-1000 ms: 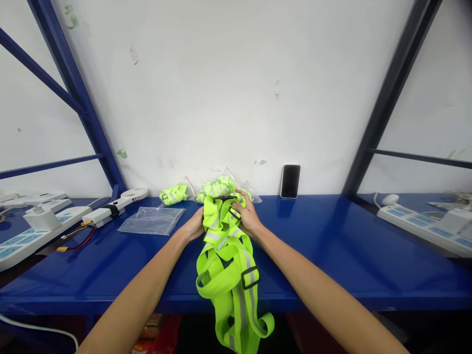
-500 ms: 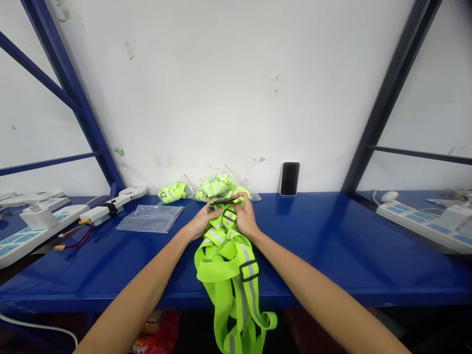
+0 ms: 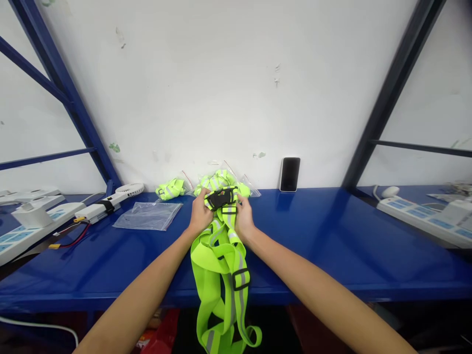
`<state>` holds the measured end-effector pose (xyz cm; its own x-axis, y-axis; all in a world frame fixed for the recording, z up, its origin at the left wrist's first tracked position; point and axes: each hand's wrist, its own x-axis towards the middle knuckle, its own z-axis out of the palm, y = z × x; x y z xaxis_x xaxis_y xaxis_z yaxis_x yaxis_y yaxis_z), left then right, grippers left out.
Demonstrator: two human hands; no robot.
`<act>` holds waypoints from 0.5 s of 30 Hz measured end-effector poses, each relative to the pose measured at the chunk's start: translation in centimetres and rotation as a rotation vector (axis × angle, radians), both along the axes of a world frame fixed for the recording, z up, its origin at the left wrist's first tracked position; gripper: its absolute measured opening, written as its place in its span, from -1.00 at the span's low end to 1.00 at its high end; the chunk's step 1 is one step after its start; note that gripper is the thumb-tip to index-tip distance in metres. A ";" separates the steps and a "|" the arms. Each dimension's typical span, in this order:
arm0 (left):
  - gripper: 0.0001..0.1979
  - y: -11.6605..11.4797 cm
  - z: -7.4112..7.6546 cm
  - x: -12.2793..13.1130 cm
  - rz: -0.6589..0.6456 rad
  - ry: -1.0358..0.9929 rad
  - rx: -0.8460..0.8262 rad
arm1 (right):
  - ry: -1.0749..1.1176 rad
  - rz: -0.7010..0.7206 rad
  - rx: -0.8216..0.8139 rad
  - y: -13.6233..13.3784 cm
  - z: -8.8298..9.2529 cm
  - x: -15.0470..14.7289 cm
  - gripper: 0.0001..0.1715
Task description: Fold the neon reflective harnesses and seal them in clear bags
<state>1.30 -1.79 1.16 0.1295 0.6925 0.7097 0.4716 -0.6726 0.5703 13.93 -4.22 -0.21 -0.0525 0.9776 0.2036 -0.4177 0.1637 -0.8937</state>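
A fluorescent yellow reflective safety vest (image 3: 217, 260) with grey reflective stripes hangs over the front edge of the blue bench. Its black plastic buckle (image 3: 220, 198) is raised near the top of the bundle. My left hand (image 3: 201, 212) grips the buckle's left side, and my right hand (image 3: 243, 216) grips its right side. A black slider (image 3: 241, 279) sits on one strap. Behind my hands lies a clear bag of folded vest material (image 3: 217, 181), partly hidden by the buckle and my hands.
A smaller bagged yellow vest (image 3: 170, 189) and a flat clear plastic bag (image 3: 148, 216) lie on the blue bench (image 3: 317, 246). A black phone (image 3: 289, 174) leans on the wall. Power strips (image 3: 420, 216) and a white fan with red-black wires (image 3: 106, 206) sit at the sides, between blue shelf uprights (image 3: 391, 98).
The buckle has turned to face me and risen slightly, with both hands closer around it. The vest hangs a little differently, and the view has tilted slightly downward.
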 end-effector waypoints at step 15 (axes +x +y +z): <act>-0.72 0.4 -0.5 -0.4 -0.406 -0.329 -0.450 | 0.154 0.141 -0.131 -0.7 1.3 1.7 -0.62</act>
<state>0.90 -1.38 0.69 0.2684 0.8711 0.4114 -0.0133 -0.4237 0.9057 15.67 -4.88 1.07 -0.1683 0.9815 0.0916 -0.5615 -0.0191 -0.8272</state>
